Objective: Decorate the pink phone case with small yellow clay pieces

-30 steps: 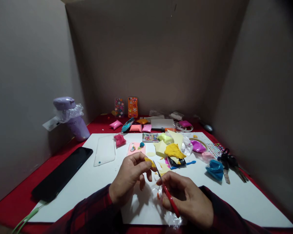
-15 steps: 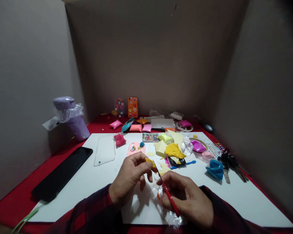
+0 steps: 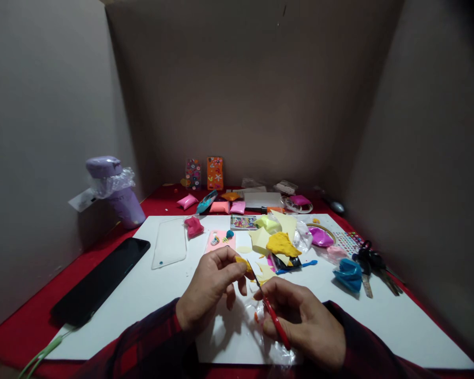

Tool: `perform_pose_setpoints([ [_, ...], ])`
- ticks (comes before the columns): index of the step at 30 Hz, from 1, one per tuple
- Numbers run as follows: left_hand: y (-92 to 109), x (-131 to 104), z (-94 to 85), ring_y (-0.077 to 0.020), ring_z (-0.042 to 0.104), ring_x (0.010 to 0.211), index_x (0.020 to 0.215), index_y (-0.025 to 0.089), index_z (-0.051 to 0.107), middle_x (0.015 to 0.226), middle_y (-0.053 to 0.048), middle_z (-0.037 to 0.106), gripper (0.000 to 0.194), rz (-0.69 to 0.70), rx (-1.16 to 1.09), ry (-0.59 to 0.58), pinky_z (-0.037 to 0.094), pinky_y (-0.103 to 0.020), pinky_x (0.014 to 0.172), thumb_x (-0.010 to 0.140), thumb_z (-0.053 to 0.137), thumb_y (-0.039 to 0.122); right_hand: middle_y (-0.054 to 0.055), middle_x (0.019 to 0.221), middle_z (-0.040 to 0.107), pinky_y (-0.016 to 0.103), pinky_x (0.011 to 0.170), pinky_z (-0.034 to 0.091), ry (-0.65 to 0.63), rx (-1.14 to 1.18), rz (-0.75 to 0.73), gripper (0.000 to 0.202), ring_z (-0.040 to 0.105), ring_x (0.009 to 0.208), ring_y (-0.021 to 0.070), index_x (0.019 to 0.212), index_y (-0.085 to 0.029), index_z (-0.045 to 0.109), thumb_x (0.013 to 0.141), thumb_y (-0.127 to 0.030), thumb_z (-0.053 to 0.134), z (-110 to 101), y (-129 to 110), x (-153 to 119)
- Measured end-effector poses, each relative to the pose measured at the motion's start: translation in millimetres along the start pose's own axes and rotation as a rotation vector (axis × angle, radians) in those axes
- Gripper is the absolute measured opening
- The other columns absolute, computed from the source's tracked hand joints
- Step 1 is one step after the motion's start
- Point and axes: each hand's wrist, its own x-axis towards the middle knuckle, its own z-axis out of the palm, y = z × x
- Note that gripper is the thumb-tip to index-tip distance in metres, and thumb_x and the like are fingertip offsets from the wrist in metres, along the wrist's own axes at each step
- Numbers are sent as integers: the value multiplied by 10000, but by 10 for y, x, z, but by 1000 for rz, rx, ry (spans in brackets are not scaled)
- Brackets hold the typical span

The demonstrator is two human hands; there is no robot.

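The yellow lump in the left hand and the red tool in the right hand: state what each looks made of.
The yellow lump, pinched by the left hand: probably soft modelling clay, matte, with an irregular, squashed outline. The red tool, gripped by the right hand: apparently smooth red plastic, slightly glossy; its thin dark tip may be metal, too small to tell.

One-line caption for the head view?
Left hand pinches a yellow clay piece while right hand works it with a red-handled tool.

red table [image 3: 19,329] | white board [image 3: 379,321] | black phone [image 3: 98,281] | purple bottle [image 3: 114,192]
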Motion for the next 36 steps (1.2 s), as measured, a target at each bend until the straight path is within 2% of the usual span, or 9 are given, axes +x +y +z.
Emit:
perform_pose_setpoints([
  [10,17,-3,8,-73,491,447,671,138,521,628,-21,609,99,2,14,2,318,-137,323,734,564,202,-63,585,465,204,458,288,11,24,23,320,370,488,69,819,-176,529,598,-307,721,-11,-14,-3],
  [16,27,-4,5,-44,433,365,671,140,516,583,-4,597,100,-20,13,-1,309,-137,319,743,553,199,-73,563,447,209,488,288,17,32,20,314,363,491,69,798,-174,534,597,-308,734,-5,-76,-16],
  [23,27,-6,1,-40,413,345,684,143,529,563,4,590,89,-14,8,6,314,-142,325,744,555,204,-69,559,455,211,479,279,32,40,19,364,363,490,73,778,-182,519,572,-376,748,-9,-3,6],
  [36,54,-15,0,-39,440,354,658,135,530,638,-21,634,81,12,40,7,321,-146,328,729,557,161,-69,564,491,197,454,313,9,-15,9,252,411,461,67,801,-180,540,607,-220,697,-16,-12,1],
])
